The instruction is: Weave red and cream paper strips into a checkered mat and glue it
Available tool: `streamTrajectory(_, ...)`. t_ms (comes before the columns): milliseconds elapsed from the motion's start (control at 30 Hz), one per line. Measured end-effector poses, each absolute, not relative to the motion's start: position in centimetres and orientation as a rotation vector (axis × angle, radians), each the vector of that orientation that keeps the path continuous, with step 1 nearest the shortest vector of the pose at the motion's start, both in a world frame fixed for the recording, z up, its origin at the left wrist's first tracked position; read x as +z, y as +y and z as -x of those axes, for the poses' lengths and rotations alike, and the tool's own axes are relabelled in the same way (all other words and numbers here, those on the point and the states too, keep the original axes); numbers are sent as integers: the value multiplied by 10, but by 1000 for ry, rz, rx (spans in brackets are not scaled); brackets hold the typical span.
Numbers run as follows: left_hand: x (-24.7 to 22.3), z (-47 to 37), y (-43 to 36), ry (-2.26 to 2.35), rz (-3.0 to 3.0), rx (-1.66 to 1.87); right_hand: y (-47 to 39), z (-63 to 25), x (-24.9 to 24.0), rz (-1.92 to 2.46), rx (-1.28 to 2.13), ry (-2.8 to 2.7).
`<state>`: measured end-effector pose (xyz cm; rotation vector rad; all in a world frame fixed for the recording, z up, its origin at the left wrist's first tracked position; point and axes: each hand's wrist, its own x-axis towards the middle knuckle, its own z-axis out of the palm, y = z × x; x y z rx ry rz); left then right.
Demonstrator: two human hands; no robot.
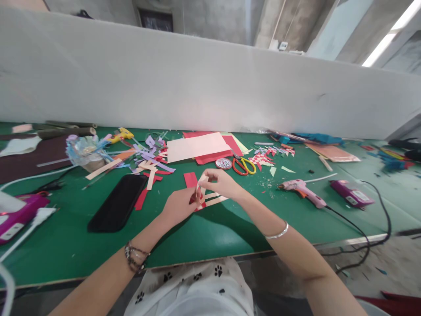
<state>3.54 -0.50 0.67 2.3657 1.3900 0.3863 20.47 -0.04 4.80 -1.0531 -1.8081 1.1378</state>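
Both of my hands meet over the green table [230, 237], near its front middle. My left hand [180, 204] is closed around red and cream paper strips. From the right, my right hand [219, 183] pinches a cream strip that bends up between the two hands. Cream strips [215, 199] stick out to the right beneath my right hand. A red strip [190, 179] shows just behind my left hand. My fingers hide part of the crossing strips. Beyond the hands are scissors [244, 166] with red and yellow handles and a round tin [223, 163] of small pieces.
A black phone [118, 202] lies left. Pale pink paper [199, 147] rests on red sheets. Loose strips [153, 158] and a yellow glue gun [121, 135] sit back left. A pink glue gun [304, 191] and a purple power box [351, 193], with cords, lie right. A white partition [210, 87] stands behind.
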Motion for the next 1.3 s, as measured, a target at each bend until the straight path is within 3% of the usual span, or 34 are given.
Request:
streamTrajectory(733,13,-27,-5,1303,-2230,463,5,-236,11,1401,998,-1918)
streamTrajectory(1300,14,-26,-6,1203,-2203,468,1,-234,4,1289,1328,-1826)
